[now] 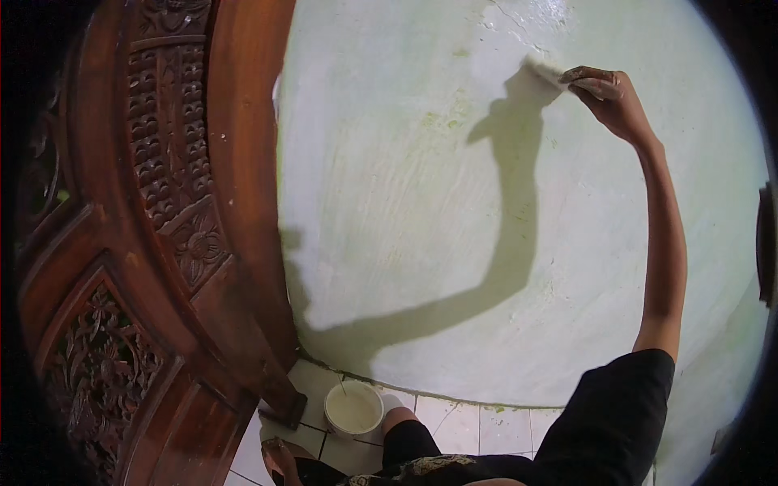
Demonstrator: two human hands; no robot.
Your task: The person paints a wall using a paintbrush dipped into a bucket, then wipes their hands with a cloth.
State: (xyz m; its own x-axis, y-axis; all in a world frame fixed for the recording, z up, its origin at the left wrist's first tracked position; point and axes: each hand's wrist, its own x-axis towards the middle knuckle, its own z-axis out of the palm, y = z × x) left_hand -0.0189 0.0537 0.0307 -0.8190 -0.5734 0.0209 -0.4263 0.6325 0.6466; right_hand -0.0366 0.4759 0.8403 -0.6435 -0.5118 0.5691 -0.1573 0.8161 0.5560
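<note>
My right hand [598,85], smeared with pale paint, is closed around the handle of a paintbrush [545,73]. The brush's pale bristle end is against the upper part of the whitish-green wall [405,202], just below a glossy, wet-looking white patch. Down at the lower left, my left hand [276,455] hangs low beside the foot of the wooden furniture; its fingers are too dark and small to make out. Between my left hand and my knee, a white bucket [354,408] of whitish paint stands on the floor, with a thin stick or wire at its rim.
Carved brown wooden furniture [174,146] fills the left side, close to the wall. White floor tiles [454,425] run along the wall's base, with greenish flakes on them. A dark object [765,243] shows at the right edge. My arm's shadow falls across the wall.
</note>
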